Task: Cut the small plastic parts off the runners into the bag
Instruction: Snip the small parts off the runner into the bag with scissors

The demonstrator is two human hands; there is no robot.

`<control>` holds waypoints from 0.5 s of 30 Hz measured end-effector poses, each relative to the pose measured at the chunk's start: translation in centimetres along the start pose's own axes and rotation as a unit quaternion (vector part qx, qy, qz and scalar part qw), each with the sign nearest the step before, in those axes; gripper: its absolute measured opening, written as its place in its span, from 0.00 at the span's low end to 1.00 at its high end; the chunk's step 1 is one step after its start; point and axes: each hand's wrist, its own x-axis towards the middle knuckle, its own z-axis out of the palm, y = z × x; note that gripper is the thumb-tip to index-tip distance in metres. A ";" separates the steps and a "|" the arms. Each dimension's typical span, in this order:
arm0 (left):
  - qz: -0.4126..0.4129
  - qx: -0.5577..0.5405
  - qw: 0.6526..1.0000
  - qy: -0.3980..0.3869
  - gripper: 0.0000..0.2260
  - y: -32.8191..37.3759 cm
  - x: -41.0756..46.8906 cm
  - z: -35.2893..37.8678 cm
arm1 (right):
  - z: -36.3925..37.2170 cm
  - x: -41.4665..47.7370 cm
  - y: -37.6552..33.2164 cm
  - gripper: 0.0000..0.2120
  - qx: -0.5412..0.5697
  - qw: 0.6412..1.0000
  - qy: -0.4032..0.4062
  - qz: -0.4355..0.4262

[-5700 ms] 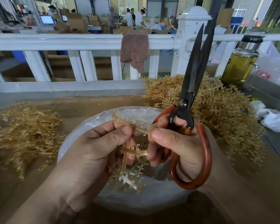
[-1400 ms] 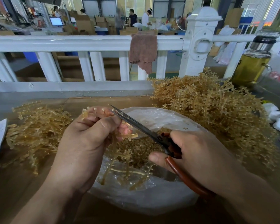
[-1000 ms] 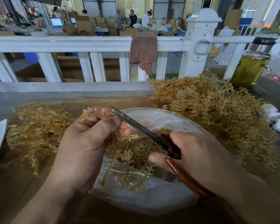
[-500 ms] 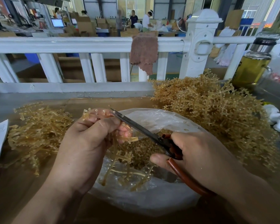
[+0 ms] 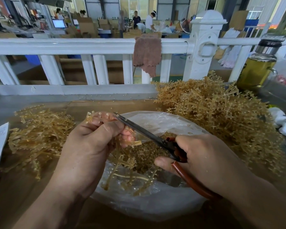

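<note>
**Scissor tip at the row of parts, bag right below**

We hold one branched runner (image 5: 118,162) in our left hand (image 5: 89,146). Thumb and fingers are curled and pinch it near its top, and its lower branches hang down into the mouth of the bag (image 5: 155,207). Above the left fingers a short row of small parts (image 5: 99,114) sticks out; we count about five.

Our right hand (image 5: 201,159) is closed around the red-brown handles of the scissors (image 5: 144,131). The long axis of the blades runs from this hand up and to the left, and the tip touches the right end of the row. The blades look nearly together; whether a part sits between them, we cannot tell. So the right hand is the cutting hand and comes from the right, while the left hand is the nearer one to the parts.

In our judgement the next cut must move leftward along the row, over the bag, so that each part drops onto the cut parts (image 5: 147,151) lying inside.

By count: two hands, one pair of scissors, one bag and two heaps. The full runners (image 5: 213,116) are on the right and the stripped runners (image 5: 38,134) on the left.
</note>
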 end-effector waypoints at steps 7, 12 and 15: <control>0.001 0.004 1.000 -0.007 0.10 -0.1 0.1 -0.1 | -0.1 0.1 -0.1 0.30 -0.004 1.000 0.006 0.003; 0.002 0.016 1.000 -0.011 0.11 -0.2 0.2 -0.4 | 0.0 0.1 0.0 0.31 0.000 1.000 0.002 0.000; 0.007 0.026 1.000 -0.017 0.09 -0.3 0.2 -0.5 | 0.0 0.0 0.1 0.34 -0.014 1.000 0.004 -0.004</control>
